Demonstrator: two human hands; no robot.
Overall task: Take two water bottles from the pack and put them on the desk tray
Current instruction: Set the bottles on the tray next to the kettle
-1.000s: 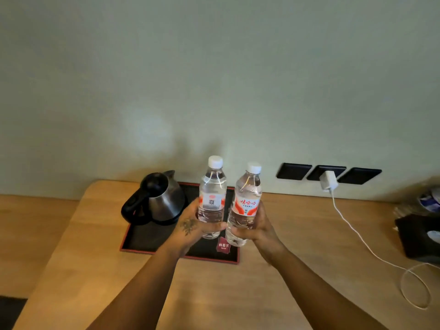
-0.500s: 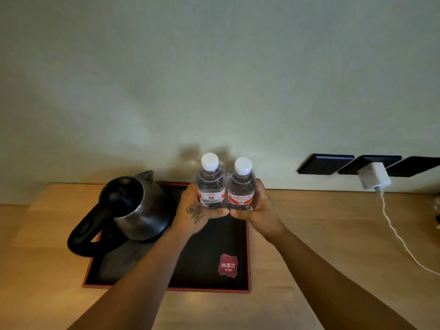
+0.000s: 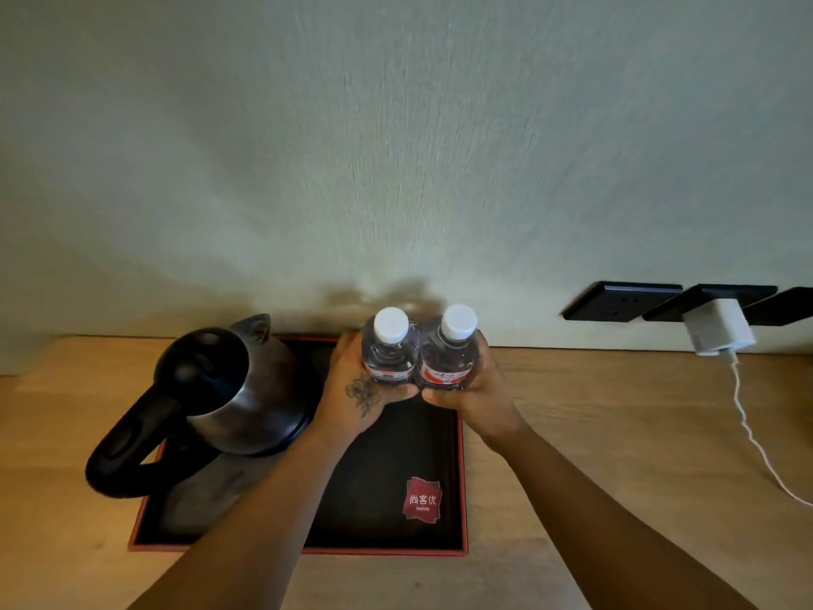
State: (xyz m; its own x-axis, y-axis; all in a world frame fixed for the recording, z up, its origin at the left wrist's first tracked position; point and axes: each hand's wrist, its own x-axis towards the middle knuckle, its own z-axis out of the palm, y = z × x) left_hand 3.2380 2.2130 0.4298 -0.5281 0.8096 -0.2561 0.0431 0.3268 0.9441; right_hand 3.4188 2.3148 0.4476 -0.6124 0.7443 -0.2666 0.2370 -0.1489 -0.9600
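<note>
Two clear water bottles with white caps and red-and-white labels stand side by side, touching, over the far right corner of the tray. My left hand (image 3: 356, 385) grips the left bottle (image 3: 389, 350). My right hand (image 3: 479, 389) grips the right bottle (image 3: 451, 350). The tray (image 3: 461, 486) is black with a red rim and carries a red logo patch near its front right. The bottles' bases are hidden behind my fingers, so I cannot tell whether they rest on the tray.
A dark metal kettle (image 3: 228, 389) with a black handle fills the tray's left half, close to my left wrist. On the wall at right are black sockets (image 3: 620, 301) with a white charger (image 3: 717, 328), and its cable (image 3: 752, 438) trails over the wooden desk (image 3: 616, 433).
Both bottles have come down and further back over the tray's far right corner, and they stand closer together. My view has come closer to the tray.
</note>
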